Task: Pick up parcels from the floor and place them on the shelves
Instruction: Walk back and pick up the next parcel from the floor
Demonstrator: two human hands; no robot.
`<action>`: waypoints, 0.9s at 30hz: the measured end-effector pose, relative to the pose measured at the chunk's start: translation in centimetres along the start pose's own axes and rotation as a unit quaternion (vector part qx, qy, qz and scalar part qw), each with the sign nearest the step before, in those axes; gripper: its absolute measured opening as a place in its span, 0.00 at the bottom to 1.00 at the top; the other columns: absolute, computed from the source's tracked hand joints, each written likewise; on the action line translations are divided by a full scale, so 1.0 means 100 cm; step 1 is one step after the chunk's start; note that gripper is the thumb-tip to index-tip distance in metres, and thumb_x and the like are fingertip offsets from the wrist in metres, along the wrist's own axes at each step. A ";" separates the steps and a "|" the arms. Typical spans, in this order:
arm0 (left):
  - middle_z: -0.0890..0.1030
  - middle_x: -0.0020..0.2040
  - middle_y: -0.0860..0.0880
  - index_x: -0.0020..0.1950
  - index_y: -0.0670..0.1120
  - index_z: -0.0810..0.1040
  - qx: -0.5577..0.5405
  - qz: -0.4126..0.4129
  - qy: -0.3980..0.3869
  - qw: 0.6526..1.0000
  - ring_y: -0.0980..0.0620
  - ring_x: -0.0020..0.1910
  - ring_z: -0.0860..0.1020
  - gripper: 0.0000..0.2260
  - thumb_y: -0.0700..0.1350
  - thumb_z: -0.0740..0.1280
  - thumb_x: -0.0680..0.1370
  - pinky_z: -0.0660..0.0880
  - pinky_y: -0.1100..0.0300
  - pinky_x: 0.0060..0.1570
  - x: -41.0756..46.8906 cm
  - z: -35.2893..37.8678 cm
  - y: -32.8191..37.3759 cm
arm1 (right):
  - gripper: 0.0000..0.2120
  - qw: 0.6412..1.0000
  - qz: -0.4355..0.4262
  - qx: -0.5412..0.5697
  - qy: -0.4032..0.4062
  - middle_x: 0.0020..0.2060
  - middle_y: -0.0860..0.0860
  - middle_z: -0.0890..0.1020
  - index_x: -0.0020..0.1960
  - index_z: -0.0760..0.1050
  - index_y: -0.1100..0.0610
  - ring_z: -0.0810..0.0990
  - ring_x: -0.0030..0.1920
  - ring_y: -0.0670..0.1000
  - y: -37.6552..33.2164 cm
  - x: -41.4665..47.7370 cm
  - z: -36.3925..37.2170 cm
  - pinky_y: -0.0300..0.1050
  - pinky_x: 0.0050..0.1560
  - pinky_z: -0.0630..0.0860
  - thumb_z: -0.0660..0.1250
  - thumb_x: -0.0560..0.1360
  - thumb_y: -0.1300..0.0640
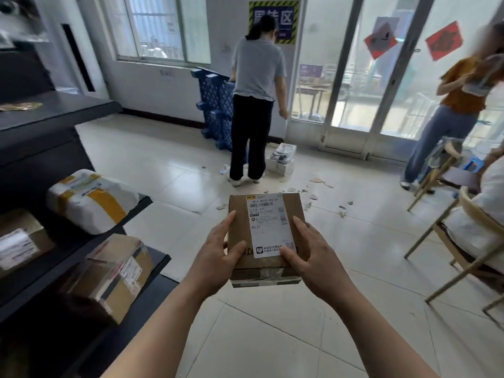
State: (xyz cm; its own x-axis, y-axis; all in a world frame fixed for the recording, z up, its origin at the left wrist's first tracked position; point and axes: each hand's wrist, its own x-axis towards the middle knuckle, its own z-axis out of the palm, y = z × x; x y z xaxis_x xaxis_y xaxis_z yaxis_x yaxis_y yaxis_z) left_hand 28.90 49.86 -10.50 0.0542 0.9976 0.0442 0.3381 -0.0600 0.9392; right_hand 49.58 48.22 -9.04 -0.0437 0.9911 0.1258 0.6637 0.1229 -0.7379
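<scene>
We hold one cardboard box (266,227) in mid-air beside the shelves (54,113), which bear three other parcels (90,200). Our left hand (218,249) and right hand (311,255) clasp its near corners. Its label faces up, and its long axis points away from us.

Four parcels showed: one cardboard box (266,236) at centre frame and three at left, a white bag (90,200), a taped carton (117,271) and a brown box (20,238). Two hands, the left hand (218,252) and the right hand (313,255), were at lower centre. Two standing people, a person in grey (256,77) and a person in orange (461,94), and two red diamonds (380,40) (444,40) filled the upper frame.
</scene>
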 end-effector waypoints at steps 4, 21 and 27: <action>0.64 0.64 0.59 0.74 0.60 0.59 0.004 -0.035 0.079 0.996 0.53 0.63 0.71 0.27 0.47 0.65 0.79 0.79 0.64 0.45 -0.029 -0.006 -0.001 | 0.34 0.997 -0.051 0.008 -0.050 0.74 0.45 0.61 0.76 0.54 0.46 0.64 0.71 0.46 -0.002 0.005 0.014 0.52 0.69 0.68 0.65 0.75 0.46; 0.64 0.66 0.58 0.74 0.60 0.62 0.034 -0.126 0.328 0.935 0.57 0.62 0.68 0.26 0.47 0.66 0.78 0.75 0.72 0.42 -0.184 -0.078 -0.022 | 0.29 0.950 -0.214 0.061 -0.221 0.71 0.47 0.65 0.73 0.63 0.46 0.68 0.68 0.48 -0.088 -0.040 0.107 0.39 0.66 0.67 0.68 0.75 0.50; 0.65 0.66 0.58 0.73 0.59 0.63 0.057 -0.145 0.403 0.902 0.64 0.57 0.68 0.26 0.47 0.67 0.77 0.70 0.79 0.42 -0.252 -0.109 -0.023 | 0.29 0.924 -0.266 0.073 -0.264 0.72 0.47 0.65 0.73 0.64 0.49 0.67 0.70 0.47 -0.132 -0.078 0.141 0.33 0.63 0.61 0.69 0.74 0.51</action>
State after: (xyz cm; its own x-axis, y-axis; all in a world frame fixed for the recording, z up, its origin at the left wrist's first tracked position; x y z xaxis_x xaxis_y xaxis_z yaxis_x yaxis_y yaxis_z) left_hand 16.55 25.26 -10.09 -0.7380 0.6703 0.0785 0.3253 0.2514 0.9116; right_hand 30.66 39.55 -9.61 -0.7184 0.6708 0.1841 0.3378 0.5678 -0.7507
